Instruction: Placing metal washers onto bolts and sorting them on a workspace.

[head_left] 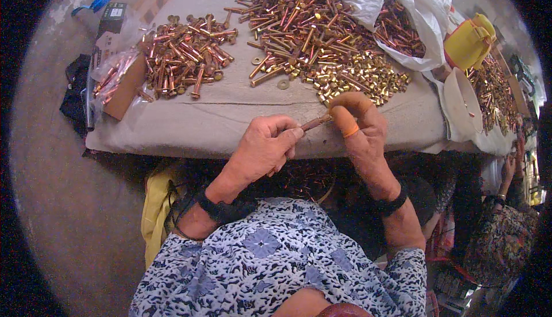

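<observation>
Over the table's near edge, my left hand (265, 143) is closed round the shank of a copper-coloured sleeve bolt (314, 123), tilted up to the right. Orange finger cots cover the thumb and a fingertip of my right hand (363, 130), which pinches the bolt's brass-coloured end. Whether a small nut is also between those fingers, I cannot make out. Just beyond them lies a heap of short brass-coloured nuts (359, 81), touching a large pile of loose bolts (299, 18). A flat washer (283, 84) rests on the cloth beside the heap.
More bolts form a smaller pile (187, 52) at the left, by a cardboard box (123, 90) with plastic-wrapped bolts. A white sack (422, 6) of bolts, a yellow container (468, 44) and a white bowl (460, 98) stand right. Another person's arm (506, 179) shows at far right.
</observation>
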Available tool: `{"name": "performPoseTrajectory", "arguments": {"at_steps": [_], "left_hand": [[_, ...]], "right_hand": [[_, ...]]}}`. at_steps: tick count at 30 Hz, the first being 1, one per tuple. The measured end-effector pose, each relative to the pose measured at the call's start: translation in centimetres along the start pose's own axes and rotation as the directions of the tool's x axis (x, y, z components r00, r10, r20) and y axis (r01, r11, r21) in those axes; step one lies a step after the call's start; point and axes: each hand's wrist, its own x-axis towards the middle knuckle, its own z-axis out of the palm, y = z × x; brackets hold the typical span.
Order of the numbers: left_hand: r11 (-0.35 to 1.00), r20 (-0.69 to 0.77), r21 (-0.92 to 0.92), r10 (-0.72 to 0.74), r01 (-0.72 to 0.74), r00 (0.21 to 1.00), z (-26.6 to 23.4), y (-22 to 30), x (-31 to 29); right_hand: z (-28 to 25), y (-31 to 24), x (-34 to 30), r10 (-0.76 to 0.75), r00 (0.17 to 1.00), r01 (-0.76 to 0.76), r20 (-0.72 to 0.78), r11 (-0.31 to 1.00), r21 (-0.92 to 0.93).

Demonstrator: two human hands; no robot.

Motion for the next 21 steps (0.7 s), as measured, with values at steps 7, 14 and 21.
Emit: {"name": "performPoseTrajectory", "arguments": {"at_steps": [7, 14, 21], "left_hand": [[1.000, 0.014, 0.006, -0.005, 0.005, 1.000, 0.0, -0.1, -0.2], [0.987, -0.119, -0.143, 0.054, -0.071, 0.991, -1.2, 0.0, 0.3], [0.999, -0.004, -0.032, -0.011, 0.011, 1.000, -0.4, -0.1, -0.2]], "right_hand": [[-0.1, -0.8, 0.1, 0.040, 0.984, -0.030, 0.175, 0.998, -0.058], [-0.9, 0.0, -0.3, -0.159, 0.920, 0.207, 0.358, 0.973, -0.099], [-0.2, -1.0, 0.2, 0.010, 0.992, -0.011, 0.126, 1.000, 0.008]]}}
